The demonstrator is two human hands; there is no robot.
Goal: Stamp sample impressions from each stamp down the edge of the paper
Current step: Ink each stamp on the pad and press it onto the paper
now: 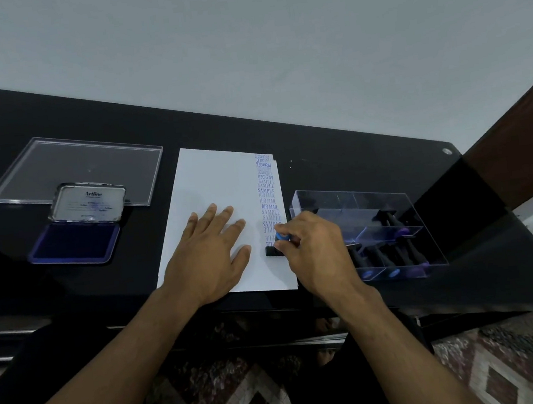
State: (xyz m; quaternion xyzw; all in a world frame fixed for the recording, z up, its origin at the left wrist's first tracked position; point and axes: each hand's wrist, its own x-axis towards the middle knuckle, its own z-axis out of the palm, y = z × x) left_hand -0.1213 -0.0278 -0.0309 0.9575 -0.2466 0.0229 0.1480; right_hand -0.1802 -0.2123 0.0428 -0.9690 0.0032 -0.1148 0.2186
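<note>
A white sheet of paper (211, 187) lies on the black table (346, 161). Blue impressions (267, 195) run down its right edge, reading FRAGILE, AMENDED, SAMPLE and AIR MAIL. My left hand (208, 256) rests flat on the paper with fingers spread. My right hand (315, 252) grips a stamp (277, 244) with a blue knob and black base, its base down on the paper's right edge below the lowest impression. An open blue ink pad (75, 243) with its lid raised sits to the left.
A clear plastic box (399, 208) holding several more stamps stands right of the paper, close to my right hand. A clear flat lid (76, 168) lies behind the ink pad. The table's front edge runs just below the paper.
</note>
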